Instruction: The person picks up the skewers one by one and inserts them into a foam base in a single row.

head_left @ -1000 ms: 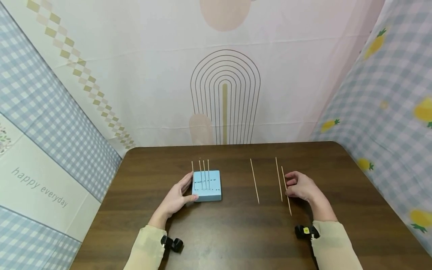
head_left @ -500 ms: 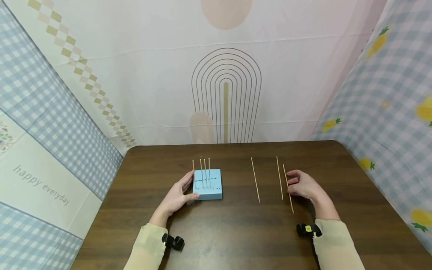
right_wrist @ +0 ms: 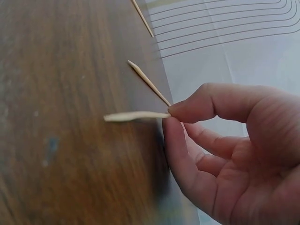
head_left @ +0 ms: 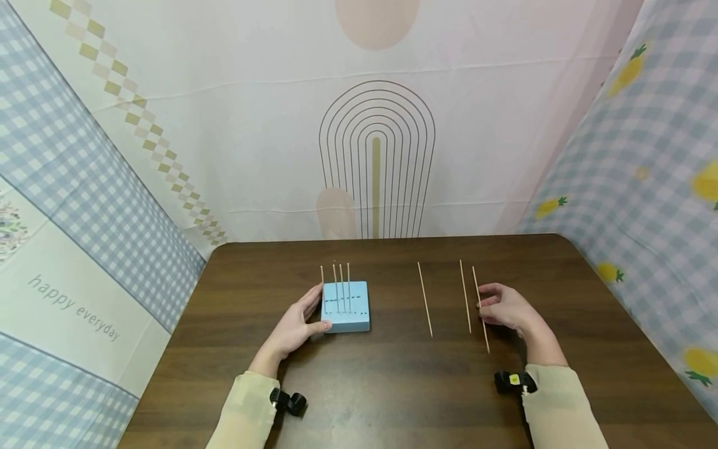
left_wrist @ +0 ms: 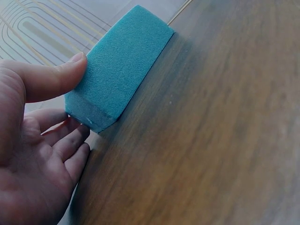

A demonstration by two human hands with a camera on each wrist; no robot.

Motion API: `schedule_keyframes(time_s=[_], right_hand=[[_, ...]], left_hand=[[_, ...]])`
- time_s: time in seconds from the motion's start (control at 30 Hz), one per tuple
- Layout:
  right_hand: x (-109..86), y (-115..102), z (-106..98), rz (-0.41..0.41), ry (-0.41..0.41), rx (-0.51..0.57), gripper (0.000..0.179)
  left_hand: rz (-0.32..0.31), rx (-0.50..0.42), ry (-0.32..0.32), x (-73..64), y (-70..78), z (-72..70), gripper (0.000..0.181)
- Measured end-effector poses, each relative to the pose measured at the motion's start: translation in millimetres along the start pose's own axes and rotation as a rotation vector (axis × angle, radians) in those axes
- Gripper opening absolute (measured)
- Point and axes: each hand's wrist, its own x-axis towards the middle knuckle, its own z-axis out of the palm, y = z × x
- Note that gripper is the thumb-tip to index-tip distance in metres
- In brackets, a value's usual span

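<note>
A light blue foam block (head_left: 354, 322) with rows of small holes sits on the brown table, several thin sticks (head_left: 349, 287) standing upright in its left half. My left hand (head_left: 294, 324) grips the block's left front corner. In the left wrist view the thumb (left_wrist: 70, 72) presses the front face while the other fingers lie along the side. Over on the right, my right hand (head_left: 503, 310) pinches a bamboo skewer (head_left: 486, 340) between thumb and forefinger. The right wrist view shows that skewer's pointed end (right_wrist: 133, 116) sticking out past the fingertips, apparently just off the table.
Two more skewers lie on the table between the block and my right hand: one nearer the middle (head_left: 425, 299), one (head_left: 465, 296) close beside the held one. A patterned cloth backdrop (head_left: 269, 156) rises behind the table's far edge. Each wrist wears a small black camera.
The pinched skewer has shifted slightly away from me and to the right in my right fingers, seemingly rising a little. My left hand and the block keep their places.
</note>
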Motion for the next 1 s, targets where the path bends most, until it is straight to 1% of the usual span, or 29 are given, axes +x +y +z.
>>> schedule_keyframes(time_s=[0.27,0.47,0.67,0.8,1.0], right_hand=[[-1.9,-1.3,-1.3,0.021,0.013,-0.008,0.064],[-2.4,0.0,-3.8,0.030,0.021,0.023,0.067],[-3.3,-1.2,-6.2,0.036,0.014,0.067,0.070],[-2.9,-2.0,-6.8,0.013,0.011,0.085,0.069],[-2.8,-4.5,-8.9,-0.019,0.026,0.114,0.061]], left_hand=[[-0.003,-0.012,-0.006,1.1,-0.8,-1.0,0.092],[-0.021,-0.010,-0.007,0.0,0.4,-0.9,0.094],[-0.012,-0.005,-0.006,0.3,-0.6,-1.1,0.092],[-0.012,-0.013,-0.002,0.0,-0.1,-1.0,0.091],[-0.012,-0.013,0.003,-0.3,1.9,-0.6,0.092]])
